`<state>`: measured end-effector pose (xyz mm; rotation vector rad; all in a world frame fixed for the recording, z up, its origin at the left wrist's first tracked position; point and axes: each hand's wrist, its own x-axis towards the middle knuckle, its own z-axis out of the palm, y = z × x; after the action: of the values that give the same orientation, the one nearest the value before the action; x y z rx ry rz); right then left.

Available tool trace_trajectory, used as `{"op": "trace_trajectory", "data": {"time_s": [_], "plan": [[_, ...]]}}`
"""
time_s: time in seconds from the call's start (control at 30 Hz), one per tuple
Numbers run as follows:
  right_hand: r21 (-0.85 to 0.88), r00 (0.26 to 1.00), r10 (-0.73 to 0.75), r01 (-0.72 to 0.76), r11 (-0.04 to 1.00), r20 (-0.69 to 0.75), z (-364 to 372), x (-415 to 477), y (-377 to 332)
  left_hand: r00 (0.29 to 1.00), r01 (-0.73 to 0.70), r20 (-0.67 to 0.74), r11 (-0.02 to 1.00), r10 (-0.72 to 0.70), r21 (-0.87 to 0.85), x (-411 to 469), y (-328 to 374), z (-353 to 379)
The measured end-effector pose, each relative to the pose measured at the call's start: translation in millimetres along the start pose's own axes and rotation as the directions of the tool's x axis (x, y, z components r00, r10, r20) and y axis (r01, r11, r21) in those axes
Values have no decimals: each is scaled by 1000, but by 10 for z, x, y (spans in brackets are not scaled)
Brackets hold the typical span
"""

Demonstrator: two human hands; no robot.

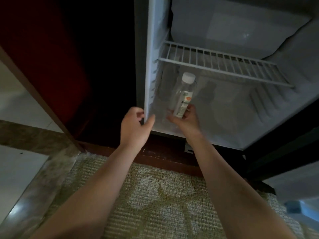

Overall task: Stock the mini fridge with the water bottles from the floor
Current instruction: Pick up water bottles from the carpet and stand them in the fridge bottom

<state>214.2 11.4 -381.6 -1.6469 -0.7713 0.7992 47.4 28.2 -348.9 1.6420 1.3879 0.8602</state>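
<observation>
A clear water bottle (183, 96) with a white cap and an orange-marked label tilts slightly inside the open mini fridge (259, 118), below its white wire shelf (224, 66). My right hand (186, 119) grips the bottle at its base, just over the fridge's bottom front edge. My left hand (136, 125) holds the fridge's left front edge, thumb inside and fingers curled round the frame. The fridge's lower compartment holds nothing else that I can make out.
A patterned beige carpet (155, 195) lies below my arms. A dark wooden cabinet (60, 66) stands left of the fridge. The open fridge door (284, 152) extends at the right. A blurred blue-capped object (293, 206) sits at the lower right.
</observation>
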Motion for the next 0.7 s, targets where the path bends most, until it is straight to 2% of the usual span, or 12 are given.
{"op": "trace_trajectory", "data": {"time_s": [0.1,0.27,0.37,0.47,0.57,0.7], "plan": [[-40,998,-11,8,999,-66,105,260,20,991,-42,-120,994,54,97,159,-44,-65],[-127,996,-77,71,989,-42,309,528,-21,996,-83,-11,974,87,213,291,-74,-82],[-254,991,-110,89,963,-72,394,595,-5,996,-90,-2,979,93,185,291,-82,-95],[-552,982,-155,69,831,-110,430,629,-51,996,-91,8,984,90,155,268,-66,-123],[-552,994,-84,30,833,-73,440,675,-156,997,-65,44,993,61,96,258,-70,-125],[-588,994,-69,6,809,-85,471,673,-223,997,-47,70,997,43,61,260,-89,-108]]}}
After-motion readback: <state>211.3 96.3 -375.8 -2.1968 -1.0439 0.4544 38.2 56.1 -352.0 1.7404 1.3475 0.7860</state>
